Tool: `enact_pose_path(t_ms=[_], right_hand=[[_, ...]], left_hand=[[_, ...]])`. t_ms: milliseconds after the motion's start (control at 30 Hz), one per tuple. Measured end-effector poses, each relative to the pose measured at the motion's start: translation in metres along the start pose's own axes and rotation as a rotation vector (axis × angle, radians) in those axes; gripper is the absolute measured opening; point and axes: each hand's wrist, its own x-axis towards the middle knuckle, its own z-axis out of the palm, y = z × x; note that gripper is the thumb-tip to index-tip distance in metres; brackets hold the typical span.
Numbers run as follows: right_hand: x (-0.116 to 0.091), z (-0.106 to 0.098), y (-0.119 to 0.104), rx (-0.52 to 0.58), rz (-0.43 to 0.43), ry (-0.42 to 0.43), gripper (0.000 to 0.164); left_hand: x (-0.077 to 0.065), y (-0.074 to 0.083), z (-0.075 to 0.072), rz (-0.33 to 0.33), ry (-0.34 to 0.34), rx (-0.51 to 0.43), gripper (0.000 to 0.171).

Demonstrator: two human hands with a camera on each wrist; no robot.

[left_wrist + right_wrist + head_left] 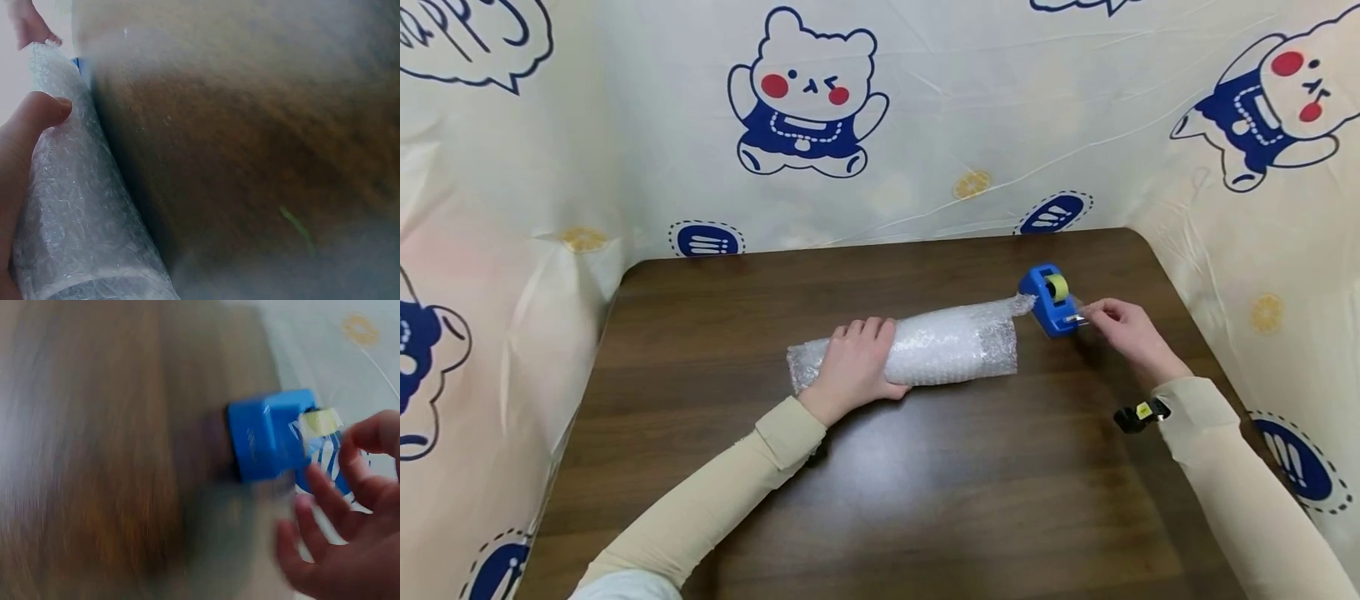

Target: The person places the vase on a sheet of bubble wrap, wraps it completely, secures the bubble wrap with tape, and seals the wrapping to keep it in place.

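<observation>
A cylinder-shaped bundle in clear bubble wrap (pixel 951 343) lies across the table, its wrap loose at both ends. My left hand (pixel 857 358) grips it near its left end, fingers over the top and thumb along the near side. In the left wrist view the thumb (pixel 50 109) presses on the bubble wrap (pixel 81 187). A blue tape dispenser (pixel 1054 312) with a yellow-cored roll stands by the bundle's right end. At the dispenser's front, my right hand (pixel 1127 333) pinches the clear tape between thumb and index finger, the other fingers spread in the right wrist view.
The brown wooden table (pixel 925 500) has a bear-printed sheet (pixel 940 125) hanging behind it and at both sides. A small black device (pixel 1138 415) sits at the right wrist. The table's right edge runs close to the right forearm.
</observation>
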Motion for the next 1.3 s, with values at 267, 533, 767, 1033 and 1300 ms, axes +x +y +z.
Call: enact_pose_path(t_ms=[267, 533, 767, 1033, 1300], right_hand=[[0.000, -0.003, -0.004, -0.279, -0.040, 0.117, 0.033], [-0.003, 0.002, -0.001, -0.356, 0.030, -0.094, 0.040], [-0.003, 0.019, 0.014, -0.411, -0.001, 0.006, 0.037], [-0.002, 0.034, 0.021, -0.438, -0.077, 0.116, 0.029], [0.005, 0.031, 0.031, -0.529, -0.169, 0.101, 0.022]], left_hand=[[0.000, 0.000, 0.002, 0.008, 0.029, -0.001, 0.099], [0.001, -0.001, 0.002, 0.008, 0.032, 0.014, 0.100], [0.001, 0.001, 0.001, 0.003, -0.004, 0.006, 0.100], [0.001, 0.000, 0.002, 0.008, 0.011, 0.010, 0.100], [0.003, -0.001, 0.004, 0.007, 0.009, -0.006, 0.099]])
